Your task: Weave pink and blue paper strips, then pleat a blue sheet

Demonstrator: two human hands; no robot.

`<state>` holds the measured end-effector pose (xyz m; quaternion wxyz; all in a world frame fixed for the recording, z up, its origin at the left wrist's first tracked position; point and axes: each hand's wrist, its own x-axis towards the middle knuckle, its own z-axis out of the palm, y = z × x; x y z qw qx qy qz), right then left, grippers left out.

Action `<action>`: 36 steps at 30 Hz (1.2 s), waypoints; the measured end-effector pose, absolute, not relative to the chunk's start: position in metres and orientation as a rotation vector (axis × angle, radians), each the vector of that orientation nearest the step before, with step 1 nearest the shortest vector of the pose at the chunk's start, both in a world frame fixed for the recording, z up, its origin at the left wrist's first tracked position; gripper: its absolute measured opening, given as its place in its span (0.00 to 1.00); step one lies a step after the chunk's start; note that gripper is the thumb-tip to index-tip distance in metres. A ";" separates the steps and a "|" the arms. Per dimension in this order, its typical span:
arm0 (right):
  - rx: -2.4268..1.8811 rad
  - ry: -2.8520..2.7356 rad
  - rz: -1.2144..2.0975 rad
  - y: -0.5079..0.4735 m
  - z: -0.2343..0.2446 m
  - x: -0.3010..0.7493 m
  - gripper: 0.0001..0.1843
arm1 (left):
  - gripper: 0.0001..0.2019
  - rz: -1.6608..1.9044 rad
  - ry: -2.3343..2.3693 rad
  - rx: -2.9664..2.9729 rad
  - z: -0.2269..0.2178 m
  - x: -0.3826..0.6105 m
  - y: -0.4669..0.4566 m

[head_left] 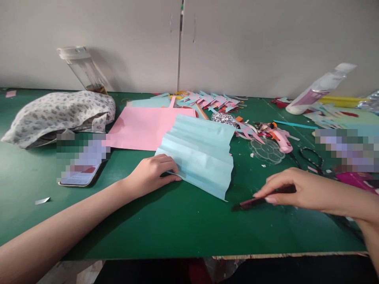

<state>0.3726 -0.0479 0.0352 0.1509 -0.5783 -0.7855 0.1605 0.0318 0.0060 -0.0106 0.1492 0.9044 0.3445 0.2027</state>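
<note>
A light blue sheet of paper (201,154) with pleat-like creases lies in front of me, its right edge wavy. My left hand (155,173) pinches its near left edge between thumb and fingers. To the right of the paper, my right hand (284,187) is closed around a slim dark-red tool (251,202) with a blackish end pointing left. That tool is blurred, so its exact kind cannot be made out; it is apart from the blue paper. Partly under the blue sheet is a flat pink sheet (136,128).
Left stand a phone (78,173), a patterned cloth (59,114) and a clear bottle (85,73). Paper strips (213,100) pile up at the back. Right are a clear flower-shaped dish (268,152), a pink glue gun (282,140) and a leaning white bottle (321,88) on the green table (166,228).
</note>
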 end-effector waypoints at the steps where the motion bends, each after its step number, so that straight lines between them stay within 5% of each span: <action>1: -1.658 -2.249 0.450 -0.047 0.037 0.369 0.21 | 0.07 0.584 0.975 2.602 -0.011 0.032 0.006; 21: -1.570 -2.327 0.557 -0.045 0.026 0.283 0.17 | 0.10 0.634 1.016 2.610 -0.016 0.029 0.005; 36: -1.602 -2.516 0.803 -0.039 0.040 0.336 0.14 | 0.09 0.628 1.013 2.628 -0.016 0.029 0.005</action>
